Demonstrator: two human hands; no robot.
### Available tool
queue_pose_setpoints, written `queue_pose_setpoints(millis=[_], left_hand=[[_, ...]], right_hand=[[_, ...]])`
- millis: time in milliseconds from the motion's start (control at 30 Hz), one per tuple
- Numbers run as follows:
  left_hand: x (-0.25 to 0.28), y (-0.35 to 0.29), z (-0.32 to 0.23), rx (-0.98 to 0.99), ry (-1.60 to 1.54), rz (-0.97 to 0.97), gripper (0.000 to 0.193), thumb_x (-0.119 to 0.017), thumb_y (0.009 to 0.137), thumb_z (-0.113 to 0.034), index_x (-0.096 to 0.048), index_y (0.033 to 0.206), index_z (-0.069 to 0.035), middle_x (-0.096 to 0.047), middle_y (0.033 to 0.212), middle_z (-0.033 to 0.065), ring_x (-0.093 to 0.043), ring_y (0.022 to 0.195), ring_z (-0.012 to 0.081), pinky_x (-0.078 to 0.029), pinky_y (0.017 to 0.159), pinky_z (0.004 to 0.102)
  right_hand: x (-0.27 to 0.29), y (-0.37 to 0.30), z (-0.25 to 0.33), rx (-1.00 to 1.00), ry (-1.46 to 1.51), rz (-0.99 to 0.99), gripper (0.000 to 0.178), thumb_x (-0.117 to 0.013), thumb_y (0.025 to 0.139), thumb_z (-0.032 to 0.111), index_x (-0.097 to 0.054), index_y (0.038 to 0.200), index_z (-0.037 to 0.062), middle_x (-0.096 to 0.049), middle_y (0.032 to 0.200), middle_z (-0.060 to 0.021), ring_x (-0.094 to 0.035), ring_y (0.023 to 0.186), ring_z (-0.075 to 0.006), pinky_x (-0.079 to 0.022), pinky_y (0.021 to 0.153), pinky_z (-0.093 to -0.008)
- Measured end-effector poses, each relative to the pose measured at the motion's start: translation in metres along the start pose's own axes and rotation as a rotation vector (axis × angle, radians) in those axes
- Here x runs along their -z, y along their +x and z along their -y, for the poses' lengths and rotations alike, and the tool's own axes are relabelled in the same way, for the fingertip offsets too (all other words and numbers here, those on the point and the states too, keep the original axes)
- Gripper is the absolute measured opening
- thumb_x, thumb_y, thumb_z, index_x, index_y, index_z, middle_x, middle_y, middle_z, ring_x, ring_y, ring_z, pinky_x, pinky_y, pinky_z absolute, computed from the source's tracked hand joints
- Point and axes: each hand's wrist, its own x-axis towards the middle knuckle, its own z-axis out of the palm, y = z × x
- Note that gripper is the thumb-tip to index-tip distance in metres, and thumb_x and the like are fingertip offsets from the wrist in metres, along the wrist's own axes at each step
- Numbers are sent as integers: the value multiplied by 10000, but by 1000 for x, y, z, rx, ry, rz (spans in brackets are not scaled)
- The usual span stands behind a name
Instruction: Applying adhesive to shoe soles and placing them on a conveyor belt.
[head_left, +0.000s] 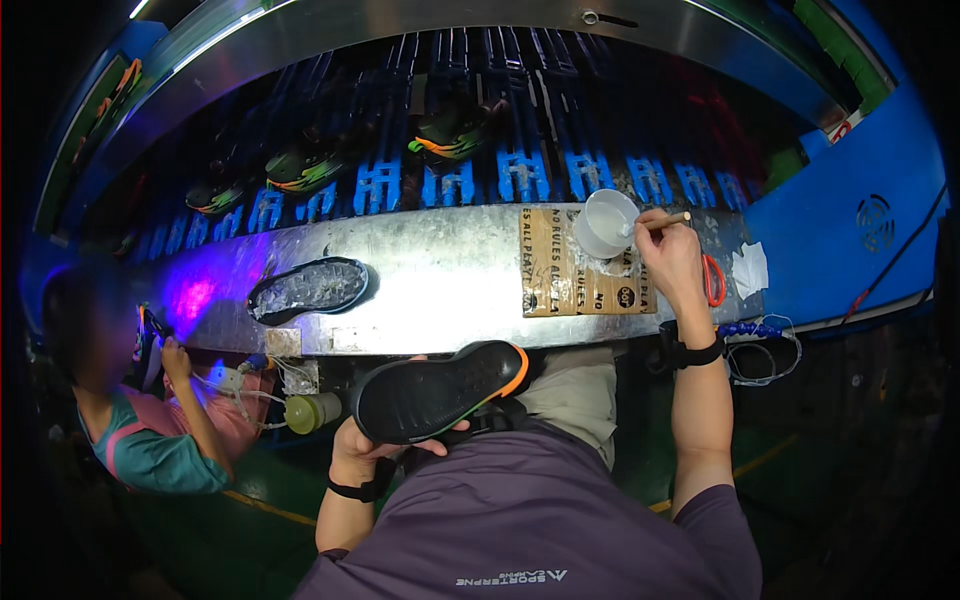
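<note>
My left hand (372, 440) grips a black shoe (432, 396) from below, near my lap. The shoe's dark underside faces up, and an orange edge runs round its right end. Over the metal bench, my right hand (668, 256) is closed round a brush (664, 222) with a wooden handle. The brush's tip reaches into a white plastic cup (603, 224), where its bristles are hard to make out. Under the cup lies a piece of printed cardboard (555, 275). A shoe sole (310, 288), its hollow side up and shiny, rests on the bench further left.
Behind the metal bench (440, 270), a conveyor with blue supports (378, 188) carries several dark shoes (303, 170). Red-handled scissors (713, 280) and crumpled white paper (750, 270) lie right of the cardboard. At the left, another person (150, 420) handles a shoe. A greenish container (312, 412) stands below the bench.
</note>
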Motion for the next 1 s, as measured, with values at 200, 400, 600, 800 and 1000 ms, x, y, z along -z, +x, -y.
queue_pose_setpoints(millis=[200,400,600,800,1000], left_hand=[[-3,9,23,-148,-189,-82,1028,-700,838,-686,-268,1592,-137,-247,1599,301,-382,1359,621,-511,984,685],[4,12,22,-156,-185,-295,972,-415,965,-728,-210,1606,-26,-249,1583,355,-337,1402,603,-481,994,719],[0,4,22,82,-75,-173,927,-498,979,-603,-161,1615,-19,-265,1536,425,-446,1344,580,-562,953,584],[-16,24,10,-46,142,-178,1126,-801,814,-262,-64,1635,-39,-368,1571,229,-473,1395,407,-385,1170,498],[-42,32,0,5,473,-160,1177,-797,803,-93,25,1644,-52,-257,1659,126,-334,1505,232,-282,1212,356]], right_hand=[[-3,-4,-3,-26,51,-77,147,-670,910,157,-720,943,23,-689,734,-169,-698,656,-296,-512,603,-379],[-11,-10,-9,-23,154,-67,125,-682,909,135,-722,947,22,-655,691,-143,-646,602,-196,-481,581,-329],[-12,-16,-14,-75,82,-103,106,-682,920,112,-726,958,23,-662,722,-93,-608,632,-118,-483,598,-298],[-11,-31,18,-31,609,-4,151,-636,966,83,-718,1068,9,-717,975,-71,-668,849,-132,-517,742,-268],[-21,-48,64,59,912,235,181,-642,942,44,-715,1098,-10,-712,993,-94,-673,913,-150,-529,836,-278]])
